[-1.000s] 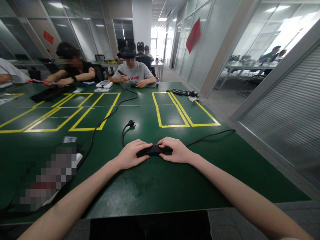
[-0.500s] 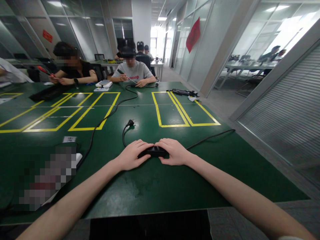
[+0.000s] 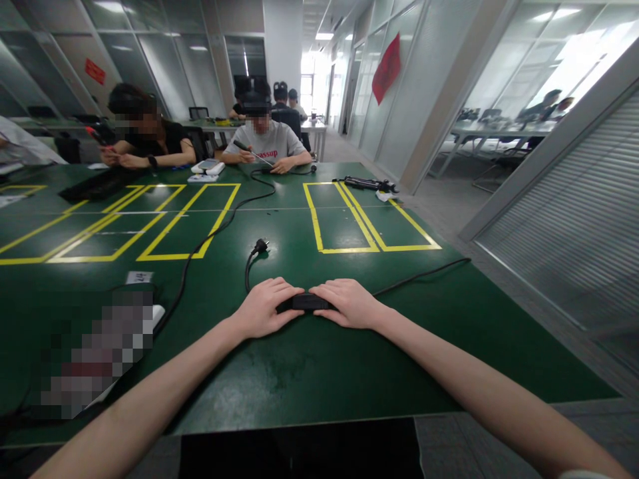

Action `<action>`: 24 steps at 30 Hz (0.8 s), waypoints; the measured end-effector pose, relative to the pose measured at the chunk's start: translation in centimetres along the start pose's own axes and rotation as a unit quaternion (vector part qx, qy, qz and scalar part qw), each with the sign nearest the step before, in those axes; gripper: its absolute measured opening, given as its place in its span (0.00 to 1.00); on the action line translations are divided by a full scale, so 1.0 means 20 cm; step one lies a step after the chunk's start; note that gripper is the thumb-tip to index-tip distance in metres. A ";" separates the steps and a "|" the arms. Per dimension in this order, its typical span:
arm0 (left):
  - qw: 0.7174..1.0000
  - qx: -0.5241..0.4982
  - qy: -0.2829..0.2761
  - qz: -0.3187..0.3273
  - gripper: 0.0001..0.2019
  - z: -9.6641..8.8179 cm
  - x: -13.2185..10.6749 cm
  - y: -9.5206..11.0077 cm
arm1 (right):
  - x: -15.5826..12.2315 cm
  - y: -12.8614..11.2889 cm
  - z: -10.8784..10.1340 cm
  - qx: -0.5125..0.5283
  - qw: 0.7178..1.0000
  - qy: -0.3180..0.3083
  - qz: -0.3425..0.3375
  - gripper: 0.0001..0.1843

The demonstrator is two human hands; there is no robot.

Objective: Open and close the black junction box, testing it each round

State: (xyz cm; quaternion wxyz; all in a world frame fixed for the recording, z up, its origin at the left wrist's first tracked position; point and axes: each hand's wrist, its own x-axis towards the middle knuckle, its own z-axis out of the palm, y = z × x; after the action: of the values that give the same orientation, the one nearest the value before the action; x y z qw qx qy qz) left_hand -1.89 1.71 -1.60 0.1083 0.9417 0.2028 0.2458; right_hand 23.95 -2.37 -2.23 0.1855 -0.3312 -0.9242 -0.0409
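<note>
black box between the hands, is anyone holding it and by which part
Yes, both hands hold it. The left hand is closed over the left end of the black adapter and the right hand over its right end.

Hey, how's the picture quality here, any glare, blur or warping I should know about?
Head view: wide-angle warping bows the edges of the green table; the windows at upper right are blown out; the black power adapter between the left hand and right hand is sharp; a patch at left is pixelated.
</note>
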 end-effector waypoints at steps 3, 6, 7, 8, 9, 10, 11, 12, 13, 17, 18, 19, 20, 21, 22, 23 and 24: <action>1.000 0.011 -0.008 -0.001 0.17 0.00 0.00 0.01 | 0.00 -0.01 -0.01 -0.007 1.000 0.005 -0.001 0.20; 0.999 0.034 0.004 0.007 0.18 0.00 0.00 0.02 | 0.01 -0.02 -0.02 -0.023 1.000 0.015 -0.006 0.20; 0.999 0.039 0.011 0.013 0.18 0.00 0.00 0.03 | 0.01 -0.02 -0.03 -0.029 0.999 0.017 -0.007 0.20; 0.999 0.044 0.018 0.020 0.18 0.01 0.00 0.03 | 0.01 -0.03 -0.03 -0.033 0.999 0.019 -0.008 0.20; 0.998 0.047 0.022 0.026 0.18 0.01 0.00 0.04 | 0.01 -0.03 -0.03 -0.037 0.999 0.020 -0.010 0.20; 0.998 0.051 0.022 0.031 0.17 0.01 0.00 0.04 | 0.01 -0.03 -0.03 -0.040 0.999 0.023 -0.011 0.20; 0.998 0.055 0.021 0.037 0.16 0.01 0.00 0.04 | 0.01 -0.03 -0.03 -0.041 0.999 0.025 -0.011 0.21; 0.997 0.060 0.020 0.041 0.16 0.01 0.00 0.05 | 0.01 -0.03 -0.02 -0.040 0.999 0.026 -0.011 0.21; 0.997 0.064 0.019 0.044 0.16 0.01 0.00 0.05 | 0.01 -0.03 -0.02 -0.035 0.999 0.027 -0.010 0.21; 0.997 0.063 0.017 0.037 0.17 0.01 0.00 0.04 | 0.00 -0.01 -0.01 -0.001 0.999 0.036 -0.007 0.19; 0.998 0.055 0.018 0.029 0.18 0.01 0.00 0.04 | 0.00 -0.01 -0.01 -0.001 0.999 0.039 -0.013 0.18; 0.999 0.042 0.019 0.016 0.19 0.01 0.00 0.04 | 0.00 0.00 -0.01 -0.007 0.999 0.041 -0.023 0.18; 1.000 0.026 0.018 0.000 0.21 0.01 0.00 0.04 | -0.01 0.00 -0.01 -0.021 0.998 0.042 -0.034 0.18; 1.000 0.007 0.014 -0.020 0.23 0.00 0.00 0.04 | -0.01 0.00 -0.02 -0.039 0.997 0.043 -0.043 0.18; 0.999 -0.012 0.006 -0.042 0.23 0.00 0.00 0.05 | -0.02 0.00 -0.02 -0.058 0.996 0.045 -0.049 0.19; 0.997 -0.033 -0.004 -0.065 0.22 0.00 0.00 0.05 | -0.02 0.00 -0.02 -0.076 0.995 0.047 -0.052 0.19; 0.995 -0.056 -0.015 -0.087 0.20 0.00 0.00 0.05 | -0.02 -0.01 -0.02 -0.091 0.993 0.052 -0.052 0.20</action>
State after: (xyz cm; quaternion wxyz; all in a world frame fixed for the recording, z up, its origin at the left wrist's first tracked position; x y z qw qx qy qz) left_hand -1.47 0.78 -1.22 0.1848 0.9164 0.2682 0.2326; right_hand 24.34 -2.82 -2.05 0.2001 -0.2954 -0.9219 -0.1511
